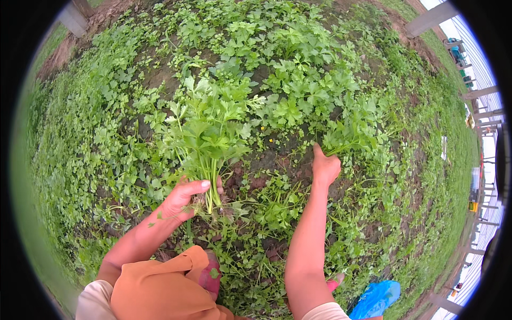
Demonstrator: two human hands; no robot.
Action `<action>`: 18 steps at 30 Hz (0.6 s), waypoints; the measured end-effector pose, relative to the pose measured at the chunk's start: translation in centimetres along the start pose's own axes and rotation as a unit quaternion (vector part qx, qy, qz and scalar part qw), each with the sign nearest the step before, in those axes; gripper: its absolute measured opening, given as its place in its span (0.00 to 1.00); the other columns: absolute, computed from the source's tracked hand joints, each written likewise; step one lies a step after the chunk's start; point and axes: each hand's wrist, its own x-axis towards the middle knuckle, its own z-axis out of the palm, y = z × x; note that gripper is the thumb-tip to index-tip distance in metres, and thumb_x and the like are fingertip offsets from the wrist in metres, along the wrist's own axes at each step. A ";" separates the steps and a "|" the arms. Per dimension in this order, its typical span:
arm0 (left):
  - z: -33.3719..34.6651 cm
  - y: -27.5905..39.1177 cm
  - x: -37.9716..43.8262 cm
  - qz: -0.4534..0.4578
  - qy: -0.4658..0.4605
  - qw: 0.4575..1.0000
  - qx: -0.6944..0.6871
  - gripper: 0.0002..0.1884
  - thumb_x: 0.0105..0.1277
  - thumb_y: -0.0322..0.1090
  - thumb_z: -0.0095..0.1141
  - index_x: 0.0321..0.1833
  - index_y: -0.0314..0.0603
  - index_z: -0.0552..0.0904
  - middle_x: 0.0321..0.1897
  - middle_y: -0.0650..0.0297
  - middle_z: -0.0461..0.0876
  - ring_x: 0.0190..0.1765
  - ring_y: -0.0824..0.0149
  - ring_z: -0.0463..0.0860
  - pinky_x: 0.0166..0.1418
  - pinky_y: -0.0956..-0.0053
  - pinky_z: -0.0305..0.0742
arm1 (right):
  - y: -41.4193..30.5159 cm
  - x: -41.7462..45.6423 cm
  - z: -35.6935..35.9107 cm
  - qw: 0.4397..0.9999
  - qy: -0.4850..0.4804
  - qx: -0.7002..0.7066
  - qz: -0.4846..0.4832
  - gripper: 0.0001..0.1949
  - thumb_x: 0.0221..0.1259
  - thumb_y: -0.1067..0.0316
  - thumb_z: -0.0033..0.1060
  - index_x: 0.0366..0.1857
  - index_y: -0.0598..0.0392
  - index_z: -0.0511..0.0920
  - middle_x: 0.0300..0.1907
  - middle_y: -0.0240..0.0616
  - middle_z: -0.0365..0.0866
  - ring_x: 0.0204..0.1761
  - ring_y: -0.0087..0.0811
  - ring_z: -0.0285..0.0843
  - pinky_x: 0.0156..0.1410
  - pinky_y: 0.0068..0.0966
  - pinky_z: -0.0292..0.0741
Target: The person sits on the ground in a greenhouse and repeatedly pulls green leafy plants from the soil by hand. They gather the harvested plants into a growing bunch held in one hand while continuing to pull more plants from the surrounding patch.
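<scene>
A leafy bunch of green celery-like plants (210, 148) stands upright in my left hand (186, 197), whose thumb lies across the pale stems just above the stringy roots. My right hand (326, 166) is farther right and forward, closed around the stems of a leafy green plant (348, 138) that leans to the right. Whether those stems are still rooted cannot be told. Dark soil and small yellow flowers (271, 140) show between the hands.
Low green plants (280, 208) cover the soil around my knees and feet. A blue plastic bag (376, 300) lies at the lower right. Concrete posts (432, 19) rise beyond the bed at both upper corners, and a row of them runs along the right rim.
</scene>
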 end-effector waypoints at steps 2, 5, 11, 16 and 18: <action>-0.1 0.0 0.0 0.002 0.001 1.000 -0.001 0.20 0.55 0.34 0.63 0.50 0.32 0.77 0.40 0.55 0.82 0.42 0.61 0.84 0.46 0.63 0.82 | 0.4 0.3 0.2 0.998 -0.006 0.057 -0.004 0.21 0.47 0.52 0.65 0.28 0.67 0.82 0.26 0.48 0.83 0.32 0.43 0.82 0.42 0.36 0.76; 0.1 -0.1 0.0 0.007 -0.012 1.000 0.003 0.20 0.55 0.34 0.63 0.49 0.31 0.78 0.40 0.55 0.83 0.42 0.61 0.84 0.45 0.63 0.82 | 1.3 0.6 1.0 0.952 -0.018 0.298 0.073 0.15 0.51 0.62 0.64 0.22 0.68 0.80 0.20 0.44 0.81 0.21 0.32 0.79 0.27 0.28 0.74; 0.2 0.2 -0.2 0.016 0.012 1.000 0.012 0.19 0.56 0.34 0.63 0.48 0.30 0.78 0.39 0.55 0.83 0.41 0.60 0.84 0.46 0.62 0.82 | 2.1 0.2 1.5 0.921 0.004 0.387 0.047 0.08 0.54 0.69 0.62 0.26 0.63 0.76 0.20 0.39 0.79 0.16 0.24 0.72 0.18 0.20 0.66; 0.0 0.9 -0.3 -0.008 -0.032 0.999 -0.004 0.18 0.56 0.33 0.61 0.48 0.31 0.78 0.42 0.52 0.82 0.48 0.57 0.82 0.48 0.63 0.82 | 2.9 -4.9 -2.9 0.821 -0.131 0.554 0.029 0.04 0.57 0.71 0.60 0.29 0.58 0.76 0.22 0.36 0.78 0.19 0.20 0.72 0.19 0.16 0.63; 0.1 0.9 -0.2 -0.016 -0.056 0.998 0.009 0.18 0.56 0.33 0.61 0.48 0.31 0.78 0.44 0.52 0.81 0.52 0.56 0.80 0.52 0.61 0.80 | 2.9 -8.5 -4.4 0.852 -0.223 0.473 -0.029 0.02 0.58 0.72 0.58 0.31 0.55 0.76 0.23 0.33 0.78 0.19 0.20 0.71 0.21 0.17 0.65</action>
